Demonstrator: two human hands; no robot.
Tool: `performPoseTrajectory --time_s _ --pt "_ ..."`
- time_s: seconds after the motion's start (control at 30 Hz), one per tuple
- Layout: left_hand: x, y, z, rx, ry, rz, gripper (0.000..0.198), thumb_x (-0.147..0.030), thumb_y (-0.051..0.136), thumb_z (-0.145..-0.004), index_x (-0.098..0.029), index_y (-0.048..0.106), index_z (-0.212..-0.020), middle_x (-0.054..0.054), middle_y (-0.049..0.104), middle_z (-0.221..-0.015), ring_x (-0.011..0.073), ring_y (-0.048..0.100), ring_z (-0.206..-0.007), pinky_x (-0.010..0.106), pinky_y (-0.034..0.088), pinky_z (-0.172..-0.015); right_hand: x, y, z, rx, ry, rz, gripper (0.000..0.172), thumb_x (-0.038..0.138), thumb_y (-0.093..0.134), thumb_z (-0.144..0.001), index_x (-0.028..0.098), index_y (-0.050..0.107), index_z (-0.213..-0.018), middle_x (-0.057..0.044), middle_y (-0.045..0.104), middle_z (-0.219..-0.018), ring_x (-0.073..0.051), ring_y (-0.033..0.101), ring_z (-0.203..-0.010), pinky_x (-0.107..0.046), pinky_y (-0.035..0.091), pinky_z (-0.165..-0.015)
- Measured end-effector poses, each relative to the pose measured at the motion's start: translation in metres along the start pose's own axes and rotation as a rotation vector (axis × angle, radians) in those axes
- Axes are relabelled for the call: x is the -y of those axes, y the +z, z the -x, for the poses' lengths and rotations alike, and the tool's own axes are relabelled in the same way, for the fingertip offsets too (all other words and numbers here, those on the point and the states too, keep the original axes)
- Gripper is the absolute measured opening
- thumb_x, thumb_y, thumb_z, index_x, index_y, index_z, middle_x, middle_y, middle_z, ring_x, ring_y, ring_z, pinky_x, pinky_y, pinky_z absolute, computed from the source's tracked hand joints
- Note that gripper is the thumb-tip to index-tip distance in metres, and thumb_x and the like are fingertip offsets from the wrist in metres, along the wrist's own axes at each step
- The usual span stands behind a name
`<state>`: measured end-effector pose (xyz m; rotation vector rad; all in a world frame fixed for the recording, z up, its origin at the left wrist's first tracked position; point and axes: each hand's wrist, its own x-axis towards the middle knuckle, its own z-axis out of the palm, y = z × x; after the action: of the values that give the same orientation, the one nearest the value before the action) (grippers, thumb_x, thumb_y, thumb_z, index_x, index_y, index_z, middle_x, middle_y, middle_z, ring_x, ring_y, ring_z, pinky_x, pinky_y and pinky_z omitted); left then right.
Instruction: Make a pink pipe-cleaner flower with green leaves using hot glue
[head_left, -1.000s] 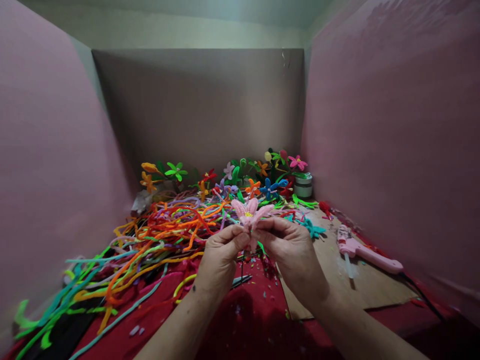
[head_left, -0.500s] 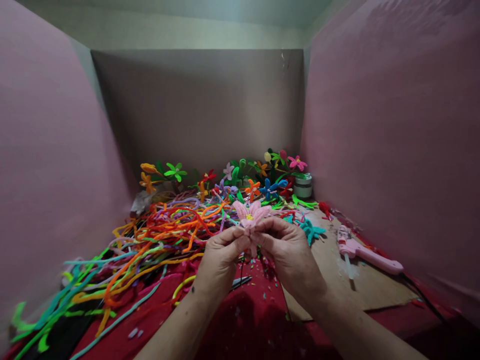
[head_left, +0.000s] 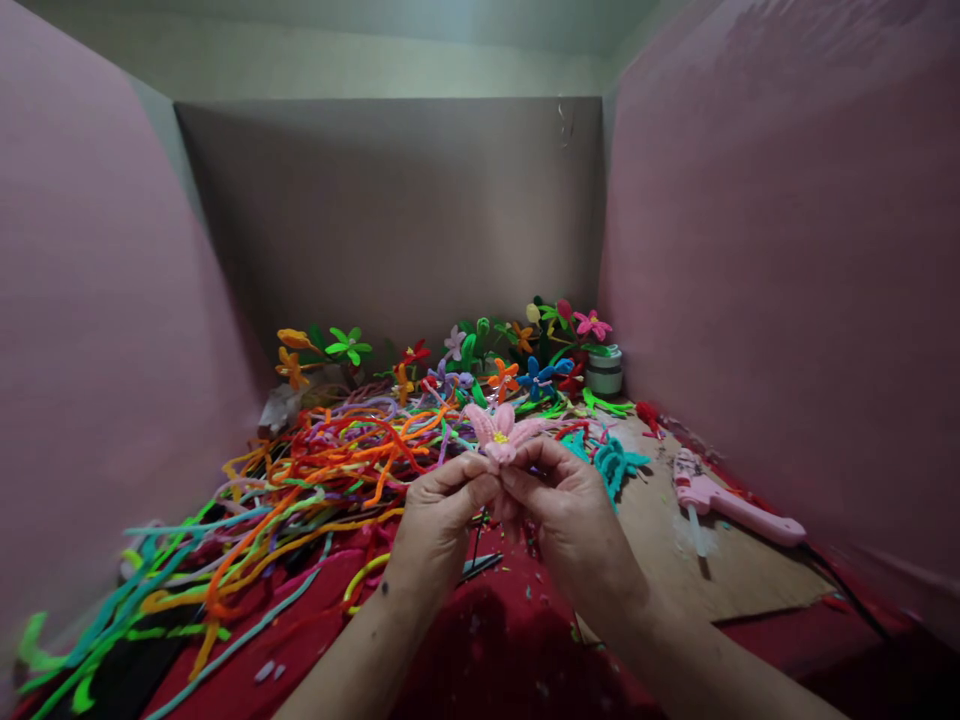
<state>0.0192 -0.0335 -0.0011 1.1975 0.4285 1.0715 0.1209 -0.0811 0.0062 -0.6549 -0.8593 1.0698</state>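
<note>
Pink flower [head_left: 487,424] has turned slightly since the earlier frame; its right-side petal lies flatter. Left hand [head_left: 441,510] and right hand [head_left: 576,515] pinch its base, above red cloth [head_left: 487,635]. More of teal piece [head_left: 616,461] shows beyond right hand.

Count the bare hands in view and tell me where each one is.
2. The left hand is at the left of the light-pink flower, and the right hand is at its right, both pinching near its base. No other hand shows.
</note>
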Motion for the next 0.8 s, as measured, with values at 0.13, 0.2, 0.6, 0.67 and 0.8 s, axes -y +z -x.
performPoseTrajectory --time_s 0.13,0.2,0.6,0.67,0.8 --pt "-0.0029 -0.0009 0.001 0.074 0.035 0.002 0.009 -0.021 0.066 -0.069 -0.015 0.065 -0.063 0.0 0.054 -0.053 0.0109 0.05 -0.046 0.023 0.041 -0.043 0.0005 -0.0013 -0.001 0.059 0.032 -0.088 0.016 0.024 0.068 -0.069 0.018 0.053 -0.068 0.004 0.056 -0.048 -0.008 0.049 -0.04 -0.02 0.042 -0.041" --pt "-0.0046 -0.0011 0.0019 0.09 0.042 0.013 0.008 -0.02 0.065 -0.07 -0.015 0.066 -0.064 -0.001 0.054 -0.053 0.0105 0.049 -0.047 0.021 0.04 -0.041 0.0016 -0.0014 -0.0011 0.071 0.053 -0.115 0.015 0.025 0.069 -0.068 0.018 0.056 -0.07 0.004 0.057 -0.049 -0.009 0.051 -0.041 -0.021 0.044 -0.042" --pt "-0.0055 -0.0007 0.0001 0.167 -0.002 0.027 0.014 -0.019 0.065 -0.07 -0.012 0.064 -0.058 0.001 0.057 -0.049 0.0114 0.051 -0.045 0.023 0.043 -0.044 0.0043 -0.0081 -0.0034 0.141 0.075 -0.011 0.014 0.026 0.069 -0.068 0.014 0.068 -0.06 0.001 0.057 -0.048 -0.007 0.05 -0.04 -0.02 0.043 -0.041" --pt "-0.0056 -0.0007 0.0001 0.182 -0.019 0.031 0.016 -0.021 0.065 -0.07 -0.012 0.063 -0.057 0.001 0.057 -0.049 0.0122 0.052 -0.044 0.023 0.042 -0.042 0.0054 -0.0084 -0.0029 0.141 0.079 0.003 0.013 0.025 0.07 -0.067 0.015 0.068 -0.058 0.001 0.057 -0.047 -0.007 0.05 -0.038 -0.019 0.04 -0.037" --pt "-0.0043 -0.0035 -0.0009 0.198 -0.062 0.032 0.014 -0.021 0.067 -0.067 -0.012 0.065 -0.057 0.002 0.058 -0.049 0.0129 0.053 -0.044 0.024 0.043 -0.042 0.0082 -0.0098 -0.0025 0.178 0.069 0.032 0.015 0.024 0.069 -0.067 0.016 0.065 -0.055 0.003 0.054 -0.045 -0.007 0.047 -0.035 -0.019 0.035 -0.035"
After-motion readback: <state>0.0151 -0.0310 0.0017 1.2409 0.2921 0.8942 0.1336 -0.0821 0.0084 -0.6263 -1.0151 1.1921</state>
